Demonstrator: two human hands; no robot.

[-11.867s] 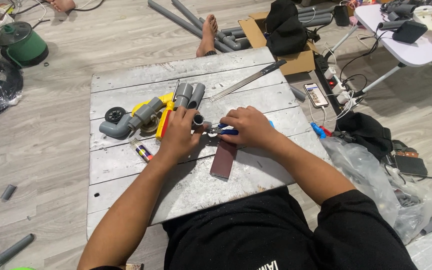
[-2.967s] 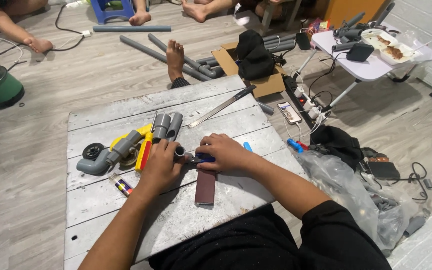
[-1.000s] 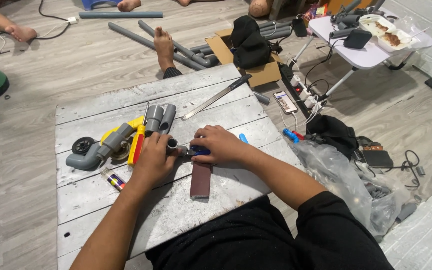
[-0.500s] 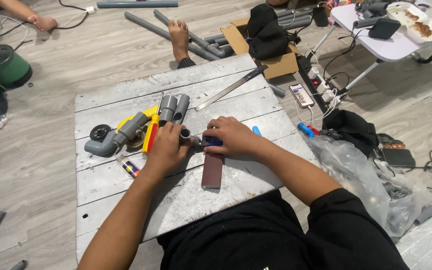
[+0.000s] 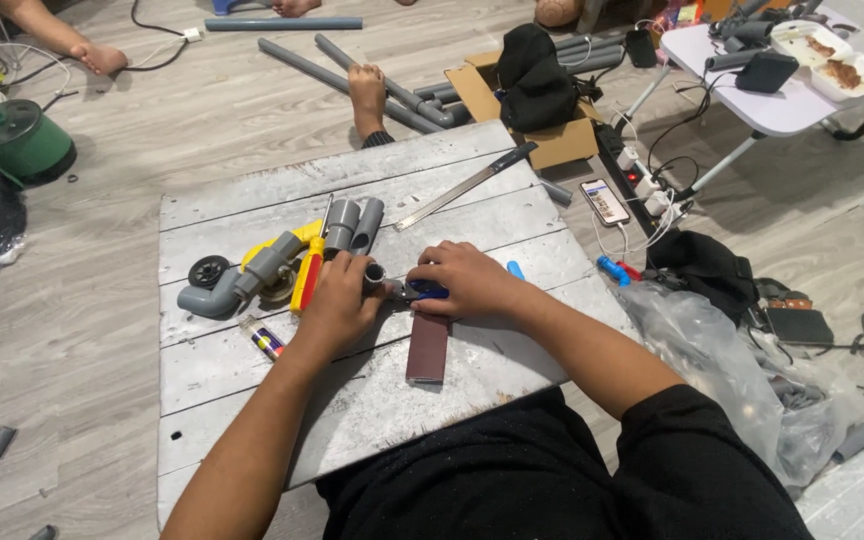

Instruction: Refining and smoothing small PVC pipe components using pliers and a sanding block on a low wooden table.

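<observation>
— Left hand [image 5: 337, 300]: what is held by it?

— A short grey pipe piece [image 5: 374, 272] is gripped in it, fingers closed around the tube with the open end turned toward the other hand. It is kept just above the grey wooden bench [image 5: 252, 195], near the middle of the boards.

— And the right hand [image 5: 467, 282]?

— It is closed over a blue-handled tool [image 5: 428, 291], whose tip is brought against the mouth of the pipe piece. Whether the tip is inside the tube cannot be told; it is hidden by the fingers.

— How is the pipe piece likely to handle?

— It is judged light, stiff and hollow, with a smooth plastic wall that could slip when pressed from one end. A wrap around the barrel, clear of the open rim, is thought the soundest hold, so that the mouth is left free.

— What is laid nearby?

— A dark red strip of sandpaper [image 5: 428, 348] is spread flat just below the hands. A grey pipe elbow assembly [image 5: 232, 290], a yellow and red screwdriver [image 5: 307, 280] and two joined grey pipe sockets [image 5: 354, 222] are set to the left. A small glue tube [image 5: 263, 338] is placed under them, and a long knife [image 5: 467, 185] is laid farther back.

— Anyone else?

— A bare foot [image 5: 367, 92] of another person is seen beyond the bench, among long grey pipes [image 5: 352, 75] on the floor.
</observation>
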